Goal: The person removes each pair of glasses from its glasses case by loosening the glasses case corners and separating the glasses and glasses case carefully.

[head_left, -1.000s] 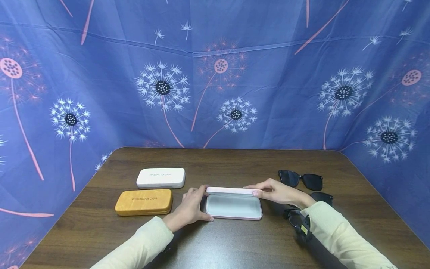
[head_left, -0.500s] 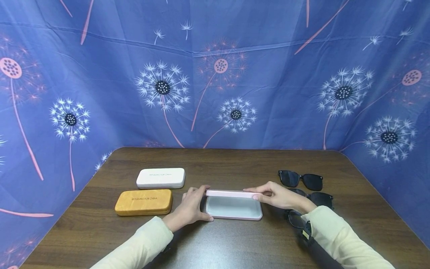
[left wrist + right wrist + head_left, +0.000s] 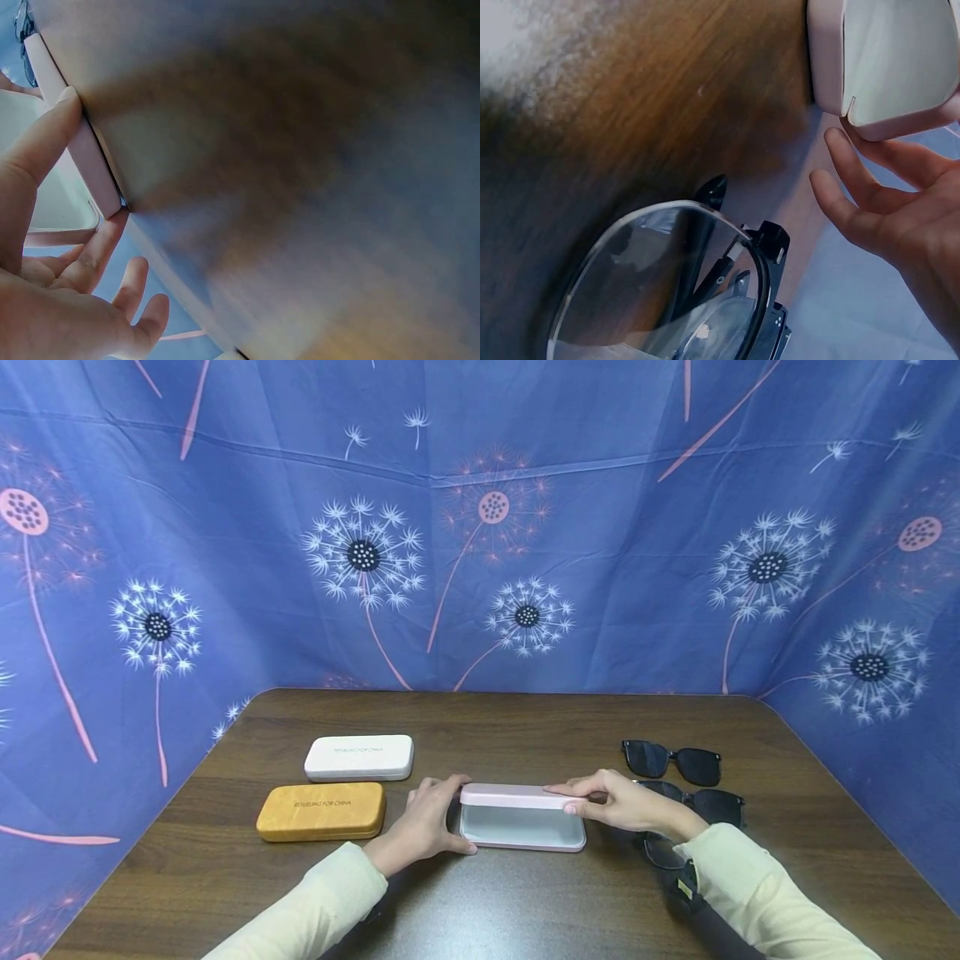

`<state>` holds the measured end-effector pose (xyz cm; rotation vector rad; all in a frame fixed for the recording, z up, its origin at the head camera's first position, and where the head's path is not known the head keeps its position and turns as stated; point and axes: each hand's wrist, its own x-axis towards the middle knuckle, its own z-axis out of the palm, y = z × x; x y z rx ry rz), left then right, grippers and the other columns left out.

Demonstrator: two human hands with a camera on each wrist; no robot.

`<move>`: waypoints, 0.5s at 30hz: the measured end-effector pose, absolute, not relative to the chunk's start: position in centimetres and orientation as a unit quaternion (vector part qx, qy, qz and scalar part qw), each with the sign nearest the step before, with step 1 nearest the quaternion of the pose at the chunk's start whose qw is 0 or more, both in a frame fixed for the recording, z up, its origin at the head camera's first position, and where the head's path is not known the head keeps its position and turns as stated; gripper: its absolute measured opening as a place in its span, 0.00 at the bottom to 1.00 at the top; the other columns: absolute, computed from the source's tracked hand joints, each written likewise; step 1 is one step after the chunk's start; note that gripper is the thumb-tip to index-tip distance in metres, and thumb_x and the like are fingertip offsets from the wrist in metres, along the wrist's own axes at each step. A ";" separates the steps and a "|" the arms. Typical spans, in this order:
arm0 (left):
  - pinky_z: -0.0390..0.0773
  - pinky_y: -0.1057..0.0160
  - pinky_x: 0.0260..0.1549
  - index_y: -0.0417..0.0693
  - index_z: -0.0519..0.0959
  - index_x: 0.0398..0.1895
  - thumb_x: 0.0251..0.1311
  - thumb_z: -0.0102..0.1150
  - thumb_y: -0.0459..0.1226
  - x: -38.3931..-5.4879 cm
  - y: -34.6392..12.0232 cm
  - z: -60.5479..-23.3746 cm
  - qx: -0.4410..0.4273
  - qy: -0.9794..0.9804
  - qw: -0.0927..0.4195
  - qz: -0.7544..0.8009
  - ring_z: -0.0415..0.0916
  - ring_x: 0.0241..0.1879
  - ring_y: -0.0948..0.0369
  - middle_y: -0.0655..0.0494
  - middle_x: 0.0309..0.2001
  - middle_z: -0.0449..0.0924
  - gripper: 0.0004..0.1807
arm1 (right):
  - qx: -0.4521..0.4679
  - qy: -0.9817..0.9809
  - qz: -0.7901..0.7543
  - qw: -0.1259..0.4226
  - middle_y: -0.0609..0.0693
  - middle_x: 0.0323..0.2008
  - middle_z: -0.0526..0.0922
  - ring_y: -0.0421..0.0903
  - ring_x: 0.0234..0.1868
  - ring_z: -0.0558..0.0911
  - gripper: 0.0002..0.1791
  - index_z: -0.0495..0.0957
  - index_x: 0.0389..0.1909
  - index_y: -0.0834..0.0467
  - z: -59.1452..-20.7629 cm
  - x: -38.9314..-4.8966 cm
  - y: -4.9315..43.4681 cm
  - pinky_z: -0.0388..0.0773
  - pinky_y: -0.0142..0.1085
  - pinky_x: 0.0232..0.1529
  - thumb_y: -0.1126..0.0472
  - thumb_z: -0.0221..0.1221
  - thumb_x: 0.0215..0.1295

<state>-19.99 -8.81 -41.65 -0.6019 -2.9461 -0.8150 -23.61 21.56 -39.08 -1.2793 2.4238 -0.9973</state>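
Note:
A pale pink glasses case [image 3: 522, 847] lies on the table in front of me, its lid [image 3: 498, 795] tilted partway over the pale lining. My left hand [image 3: 422, 823] holds the case's left end, thumb at the front corner and fingers toward the back. In the left wrist view the thumb [image 3: 54, 127] presses against the front wall. My right hand [image 3: 637, 803] pinches the lid near its right end, thumb on the front edge and fingers on top. The right wrist view shows the right hand [image 3: 911, 206] beside the case [image 3: 826, 64].
A white case [image 3: 358, 763] and a mustard-yellow case [image 3: 321, 817] lie closed on the left. Dark sunglasses [image 3: 699, 766] lie at the right, with another dark pair [image 3: 718, 806] nearer. Clear-lensed glasses [image 3: 663, 852] are partly under the right forearm. A blue cloth [image 3: 450, 527] hangs behind the table.
The right hand has swung the lid forward and down, so more of its pink outside shows and less lining. The left hand has stayed at the case's left end.

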 end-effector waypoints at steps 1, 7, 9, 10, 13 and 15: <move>0.63 0.50 0.50 0.45 0.68 0.57 0.24 0.78 0.46 -20.0 -8.8 -41.7 -0.194 -0.945 0.013 -0.262 0.66 0.52 0.50 0.51 0.51 0.76 0.48 | -0.435 0.826 -0.340 0.111 0.54 0.55 0.76 0.63 0.58 0.71 0.18 0.75 0.54 0.58 -39.1 -23.6 21.6 0.67 0.53 0.56 0.57 0.51 0.66; 0.63 0.50 0.50 0.46 0.68 0.56 0.24 0.78 0.46 -20.0 -8.8 -41.6 -0.193 -0.946 0.010 -0.259 0.66 0.52 0.50 0.52 0.51 0.76 0.48 | -0.426 0.833 -0.337 0.107 0.55 0.55 0.75 0.67 0.58 0.68 0.19 0.74 0.55 0.58 -39.4 -23.3 21.6 0.63 0.60 0.55 0.55 0.52 0.65; 0.64 0.50 0.49 0.46 0.68 0.56 0.24 0.78 0.46 -20.0 -8.8 -41.6 -0.193 -0.947 0.009 -0.259 0.66 0.52 0.50 0.52 0.51 0.76 0.48 | -0.428 0.834 -0.333 0.101 0.55 0.55 0.75 0.68 0.57 0.69 0.20 0.74 0.55 0.57 -39.4 -23.2 21.6 0.63 0.60 0.54 0.55 0.52 0.65; 0.63 0.50 0.50 0.46 0.68 0.57 0.24 0.78 0.46 -20.0 -8.8 -41.6 -0.192 -0.947 0.009 -0.259 0.66 0.52 0.50 0.52 0.51 0.76 0.48 | -0.431 0.835 -0.329 0.094 0.56 0.54 0.75 0.68 0.57 0.69 0.19 0.75 0.54 0.57 -39.4 -23.1 21.5 0.63 0.61 0.53 0.55 0.53 0.64; 0.63 0.50 0.50 0.45 0.68 0.57 0.25 0.78 0.46 -19.9 -8.8 -41.5 -0.193 -0.946 0.007 -0.260 0.66 0.52 0.49 0.51 0.52 0.75 0.48 | -0.436 0.839 -0.316 0.075 0.56 0.54 0.76 0.68 0.55 0.70 0.19 0.75 0.54 0.56 -39.5 -22.9 21.4 0.65 0.61 0.52 0.54 0.54 0.63; 0.63 0.49 0.51 0.45 0.68 0.57 0.25 0.78 0.46 -19.9 -8.8 -41.5 -0.193 -0.945 0.006 -0.263 0.66 0.52 0.49 0.51 0.52 0.75 0.48 | -0.437 0.846 -0.300 0.059 0.57 0.53 0.76 0.68 0.55 0.71 0.20 0.76 0.54 0.55 -39.5 -22.7 21.4 0.66 0.61 0.51 0.53 0.54 0.63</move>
